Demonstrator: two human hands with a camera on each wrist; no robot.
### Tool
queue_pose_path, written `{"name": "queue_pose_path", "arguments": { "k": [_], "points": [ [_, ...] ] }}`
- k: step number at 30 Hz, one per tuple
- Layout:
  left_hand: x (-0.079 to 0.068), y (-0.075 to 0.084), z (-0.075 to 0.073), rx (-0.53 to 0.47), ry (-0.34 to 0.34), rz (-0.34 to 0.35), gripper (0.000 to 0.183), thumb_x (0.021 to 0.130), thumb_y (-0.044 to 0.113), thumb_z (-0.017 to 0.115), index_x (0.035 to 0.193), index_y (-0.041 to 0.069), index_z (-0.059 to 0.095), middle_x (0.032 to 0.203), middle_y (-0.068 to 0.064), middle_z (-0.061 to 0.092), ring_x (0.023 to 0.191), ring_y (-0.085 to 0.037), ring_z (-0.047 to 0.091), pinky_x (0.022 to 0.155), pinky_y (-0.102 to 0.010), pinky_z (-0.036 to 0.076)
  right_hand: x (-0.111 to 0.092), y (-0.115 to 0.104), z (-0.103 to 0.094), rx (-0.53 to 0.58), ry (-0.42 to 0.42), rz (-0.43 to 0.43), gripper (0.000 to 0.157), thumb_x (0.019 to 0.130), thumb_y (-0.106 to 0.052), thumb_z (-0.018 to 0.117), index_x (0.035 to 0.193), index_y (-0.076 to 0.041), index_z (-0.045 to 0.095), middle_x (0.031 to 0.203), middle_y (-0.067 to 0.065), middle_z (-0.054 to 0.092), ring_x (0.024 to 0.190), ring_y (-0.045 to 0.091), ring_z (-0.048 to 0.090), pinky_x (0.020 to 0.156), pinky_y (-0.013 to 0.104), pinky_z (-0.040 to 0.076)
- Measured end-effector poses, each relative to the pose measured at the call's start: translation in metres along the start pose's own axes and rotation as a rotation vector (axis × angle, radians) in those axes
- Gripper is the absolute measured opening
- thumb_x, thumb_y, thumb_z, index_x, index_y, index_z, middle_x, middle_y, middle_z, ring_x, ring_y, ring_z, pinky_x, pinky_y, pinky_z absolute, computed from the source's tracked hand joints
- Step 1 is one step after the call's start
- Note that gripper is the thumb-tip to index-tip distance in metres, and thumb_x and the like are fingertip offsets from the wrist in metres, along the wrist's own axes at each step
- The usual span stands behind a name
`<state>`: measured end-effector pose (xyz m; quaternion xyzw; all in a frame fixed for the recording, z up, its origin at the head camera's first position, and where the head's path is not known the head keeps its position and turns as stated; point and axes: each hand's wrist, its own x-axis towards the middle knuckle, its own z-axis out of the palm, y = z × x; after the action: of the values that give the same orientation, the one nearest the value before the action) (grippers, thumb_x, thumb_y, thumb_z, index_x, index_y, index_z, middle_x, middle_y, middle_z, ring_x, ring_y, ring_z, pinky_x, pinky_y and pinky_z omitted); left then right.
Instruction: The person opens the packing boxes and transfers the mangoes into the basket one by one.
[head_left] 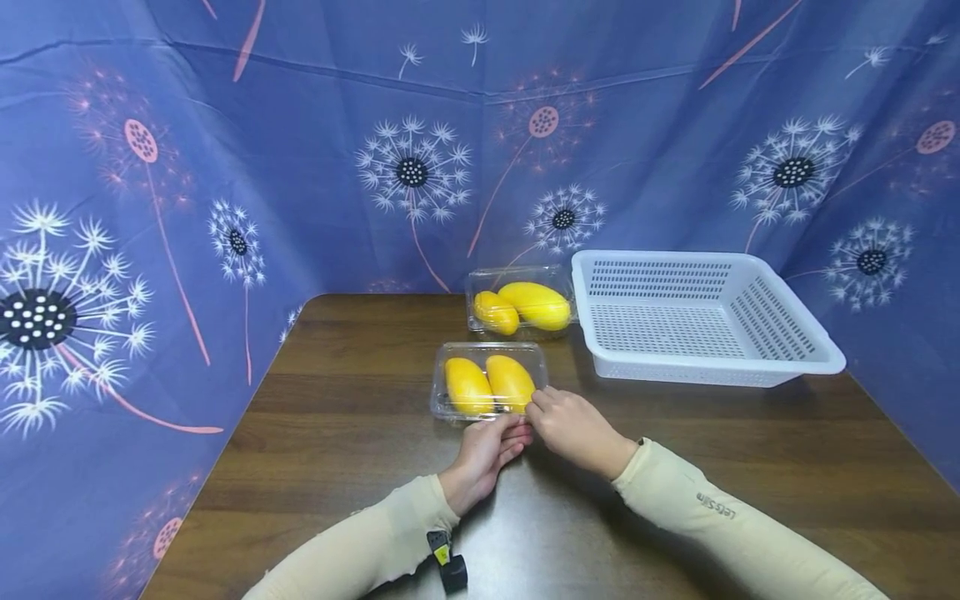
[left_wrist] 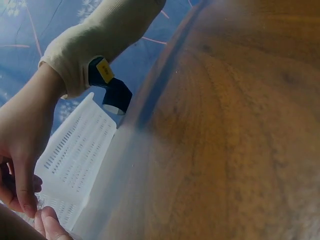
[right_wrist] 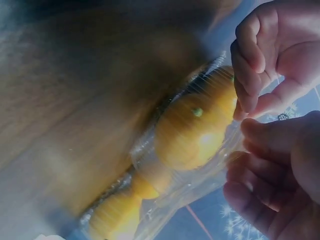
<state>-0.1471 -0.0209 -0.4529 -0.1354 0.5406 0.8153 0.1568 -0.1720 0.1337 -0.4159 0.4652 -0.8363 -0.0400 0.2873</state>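
Pale sleeves [head_left: 720,504] are seen on both arms, brought in from seven and four o'clock. Between thumb and fingers of the left hand [head_left: 483,457] and of the right hand [head_left: 576,429], the edge of a clear box [head_left: 441,390] is pinched, at its five o'clock corner. Two yellow mangoes [head_left: 467,383] are held inside. On the table [head_left: 337,408], another packed box [head_left: 480,280] is placed at one o'clock, a white basket [head_left: 712,369] at two.

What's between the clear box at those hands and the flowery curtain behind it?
A second clear box holding two yellow fruits stands between the front box and the curtain; the head view shows this.
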Motion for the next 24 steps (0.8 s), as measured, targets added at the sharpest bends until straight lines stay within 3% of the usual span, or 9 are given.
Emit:
{"name": "queue_pose_path", "arguments": {
  "k": [10, 17, 24],
  "points": [
    [0.001, -0.001, 0.000, -0.020, -0.001, 0.034, 0.031, 0.090, 0.010, 0.057, 0.112, -0.011, 0.063, 0.074, 0.001, 0.072, 0.067, -0.006, 0.068, 0.060, -0.015, 0.053, 0.002, -0.006, -0.005, -0.084, -0.070, -0.041, 0.014, 0.075, -0.003, 0.079, 0.081, -0.005, 0.066, 0.075, 0.004, 0.058, 0.065, 0.016, 0.057, 0.053, 0.028, 0.050],
    [-0.003, -0.001, 0.000, -0.021, 0.037, 0.064, 0.028, 0.088, 0.006, 0.059, 0.107, -0.013, 0.066, 0.073, -0.002, 0.072, 0.064, -0.007, 0.068, 0.060, -0.017, 0.055, 0.006, -0.002, -0.005, -0.050, -0.076, -0.071, 0.013, 0.076, 0.000, 0.075, 0.081, -0.005, 0.064, 0.074, 0.003, 0.056, 0.064, 0.015, 0.056, 0.055, 0.027, 0.051],
    [-0.005, 0.004, 0.000, 0.032, 0.072, 0.071, 0.025, 0.087, 0.006, 0.063, 0.103, -0.012, 0.068, 0.076, -0.009, 0.074, 0.060, -0.007, 0.067, 0.061, -0.022, 0.058, 0.013, 0.007, -0.012, -0.007, -0.141, -0.116, 0.015, 0.073, 0.004, 0.072, 0.080, -0.006, 0.063, 0.071, 0.001, 0.051, 0.062, 0.014, 0.053, 0.054, 0.025, 0.049]
  ]
}}
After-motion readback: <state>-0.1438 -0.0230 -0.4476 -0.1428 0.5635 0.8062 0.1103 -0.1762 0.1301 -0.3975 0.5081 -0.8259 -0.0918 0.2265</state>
